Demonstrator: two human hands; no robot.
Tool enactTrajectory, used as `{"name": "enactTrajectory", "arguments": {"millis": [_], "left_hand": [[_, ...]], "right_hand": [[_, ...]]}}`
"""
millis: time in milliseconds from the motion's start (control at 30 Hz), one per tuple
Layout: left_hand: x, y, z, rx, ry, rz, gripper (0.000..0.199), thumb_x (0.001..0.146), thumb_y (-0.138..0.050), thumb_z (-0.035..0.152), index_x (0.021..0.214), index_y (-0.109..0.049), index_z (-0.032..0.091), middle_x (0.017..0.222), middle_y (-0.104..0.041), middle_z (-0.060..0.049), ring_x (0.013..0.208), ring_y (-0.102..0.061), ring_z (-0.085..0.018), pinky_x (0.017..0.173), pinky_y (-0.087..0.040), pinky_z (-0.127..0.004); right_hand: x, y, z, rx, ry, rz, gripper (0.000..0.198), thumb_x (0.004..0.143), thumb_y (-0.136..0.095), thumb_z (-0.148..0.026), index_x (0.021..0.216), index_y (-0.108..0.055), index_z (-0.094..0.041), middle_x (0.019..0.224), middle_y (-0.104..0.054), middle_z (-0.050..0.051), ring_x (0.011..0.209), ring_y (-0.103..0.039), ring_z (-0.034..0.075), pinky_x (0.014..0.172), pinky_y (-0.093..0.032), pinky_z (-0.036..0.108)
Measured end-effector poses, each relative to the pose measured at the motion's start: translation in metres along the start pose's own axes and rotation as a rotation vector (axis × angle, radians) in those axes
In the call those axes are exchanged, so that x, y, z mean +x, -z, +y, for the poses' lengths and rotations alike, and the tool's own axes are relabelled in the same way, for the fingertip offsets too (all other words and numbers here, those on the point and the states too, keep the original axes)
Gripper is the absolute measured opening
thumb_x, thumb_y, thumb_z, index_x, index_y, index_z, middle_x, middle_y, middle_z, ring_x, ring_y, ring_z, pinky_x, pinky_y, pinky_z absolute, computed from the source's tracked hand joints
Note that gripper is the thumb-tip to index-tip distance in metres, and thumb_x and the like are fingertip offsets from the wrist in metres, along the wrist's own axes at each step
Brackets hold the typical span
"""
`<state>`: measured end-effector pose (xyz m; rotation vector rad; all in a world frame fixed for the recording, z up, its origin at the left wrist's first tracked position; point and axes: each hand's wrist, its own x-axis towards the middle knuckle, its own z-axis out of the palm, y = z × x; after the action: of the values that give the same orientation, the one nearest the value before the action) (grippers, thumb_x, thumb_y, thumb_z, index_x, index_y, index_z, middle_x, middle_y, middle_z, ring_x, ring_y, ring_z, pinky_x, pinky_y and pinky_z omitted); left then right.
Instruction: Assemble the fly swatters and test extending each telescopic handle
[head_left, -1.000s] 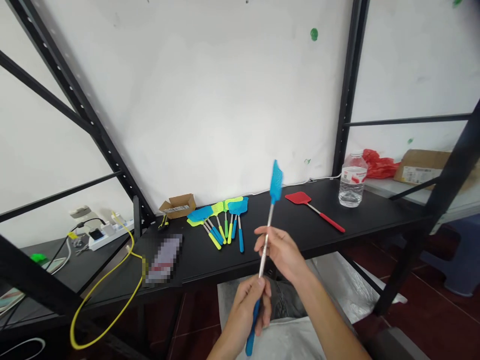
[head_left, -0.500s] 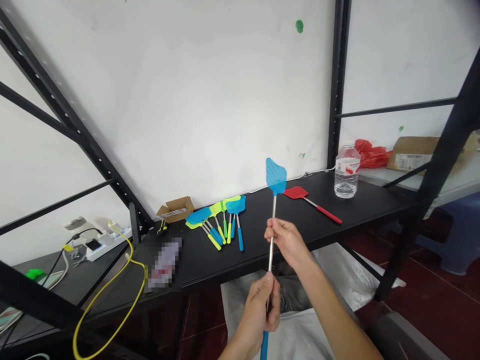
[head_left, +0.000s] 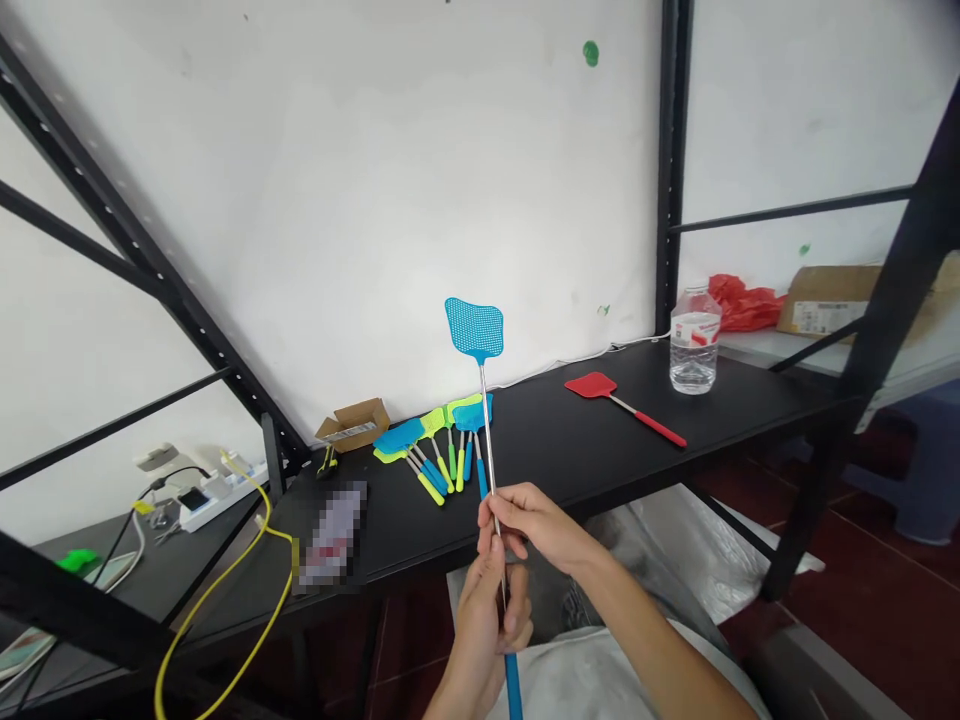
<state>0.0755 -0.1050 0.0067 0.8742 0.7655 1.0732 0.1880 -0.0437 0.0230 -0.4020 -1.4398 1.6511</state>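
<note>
A blue fly swatter (head_left: 475, 328) with a thin metal rod stands upright in front of me, its perforated head at the top. My left hand (head_left: 491, 610) is wrapped round the lower rod, just above the blue handle. Just above it, my right hand (head_left: 529, 522) pinches the rod between thumb and fingers. Behind the rod, a fan of blue, yellow and green fly swatters (head_left: 433, 423) lies on the black tabletop (head_left: 536, 435). To the right lies a red fly swatter (head_left: 592, 385), its handle pointing toward the front right.
A water bottle (head_left: 694, 345) stands at the back right. At the left are a small open cardboard box (head_left: 352, 424), a blurred-out flat item (head_left: 334, 535), a yellow cable (head_left: 214, 590) and a white power strip (head_left: 223, 497). Black metal posts (head_left: 670, 170) frame the table.
The blue fly swatter's head has moved left and turned to face me more squarely. My right hand has slid down the rod, close to my left hand. Both hands have shifted left.
</note>
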Motion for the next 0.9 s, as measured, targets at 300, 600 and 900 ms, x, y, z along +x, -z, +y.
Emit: {"name": "enactTrajectory", "arguments": {"millis": [300, 600, 900], "left_hand": [[0.003, -0.018, -0.042, -0.03, 0.101, -0.152, 0.044, 0.088, -0.045, 0.062, 0.073, -0.047, 0.02, 0.03, -0.033, 0.01, 0.023, -0.009, -0.004, 0.023, -0.012, -0.014], [0.001, -0.002, -0.021, -0.06, 0.006, -0.18, 0.044, 0.086, -0.05, 0.062, 0.076, -0.049, 0.02, 0.033, -0.032, 0.011, 0.025, -0.011, -0.003, 0.026, -0.013, -0.014], [-0.002, -0.016, -0.029, -0.03, 0.017, -0.073, 0.053, 0.076, -0.055, 0.071, 0.066, -0.043, 0.02, 0.037, -0.028, 0.01, 0.032, -0.016, -0.003, 0.035, -0.016, -0.017]], "right_hand": [[0.027, 0.064, -0.061, 0.243, 0.313, 0.474, 0.028, 0.079, -0.069, -0.044, 0.078, -0.064, -0.016, 0.058, -0.058, 0.0, 0.057, -0.052, 0.011, 0.055, -0.04, 0.022], [0.007, 0.007, -0.04, 0.117, 0.162, 0.278, 0.04, 0.088, -0.052, -0.053, 0.087, -0.065, -0.016, 0.062, -0.062, 0.004, 0.055, -0.054, 0.013, 0.053, -0.039, 0.025], [0.033, 0.017, -0.071, 0.277, 0.309, 0.357, 0.027, 0.081, -0.067, -0.044, 0.079, -0.06, -0.018, 0.055, -0.047, -0.003, 0.051, -0.042, 0.011, 0.05, -0.033, 0.024]]}}
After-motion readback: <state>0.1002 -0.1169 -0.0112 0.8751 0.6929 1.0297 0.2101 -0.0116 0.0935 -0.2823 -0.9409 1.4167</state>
